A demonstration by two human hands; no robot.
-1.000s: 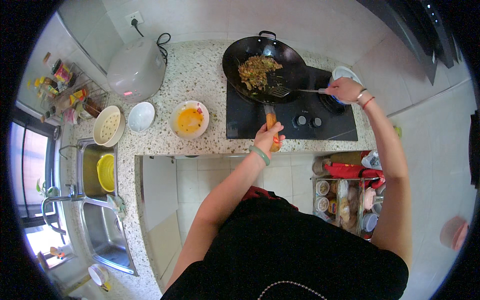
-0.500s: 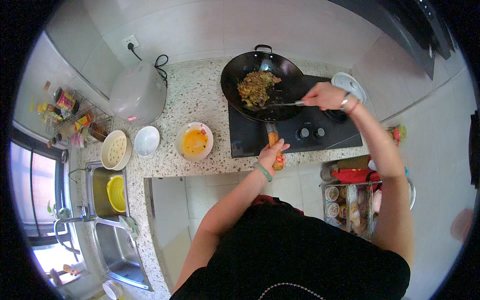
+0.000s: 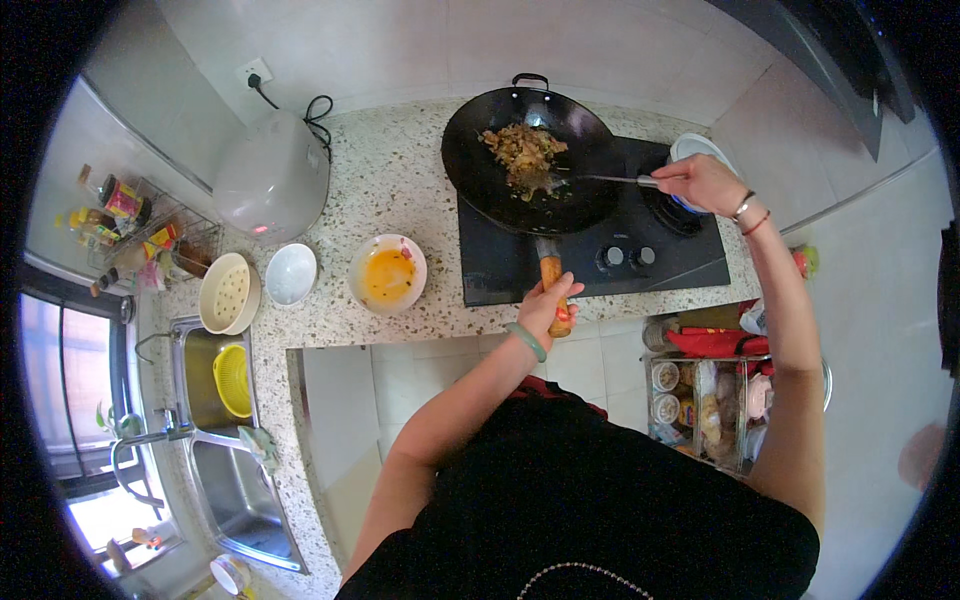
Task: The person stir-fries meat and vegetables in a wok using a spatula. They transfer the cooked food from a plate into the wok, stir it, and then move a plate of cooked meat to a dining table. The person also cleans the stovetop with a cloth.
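Observation:
A black wok [image 3: 590, 205] sits on the dark stove top [image 3: 520, 284], its loop handle toward the wall. Browned, chopped food [image 3: 527, 155] is heaped in the middle and far part of the wok. My left hand [image 3: 548, 305] is wrapped round the wok's wooden handle [image 3: 550, 268] near the counter edge. With my right hand [image 3: 702, 183] I grip the end of a metal spatula [image 3: 600, 178]; its blade reaches into the near side of the food and is partly covered by it. A green bangle circles my left wrist.
Left of the stove stand a bowl with orange-yellow liquid [image 3: 388, 278], a small white bowl [image 3: 291, 274] and a cream perforated basket [image 3: 229, 293]. Behind them is a grey appliance [image 3: 270, 180]. Farther left are the double sink [image 3: 235, 490] and a bottle rack [image 3: 180, 235]. A white lid [image 3: 700, 150] lies at the back right.
The spatula and my right hand have shifted right and slightly away from me. The food has been pushed up into a tighter heap. My left hand stays on the handle.

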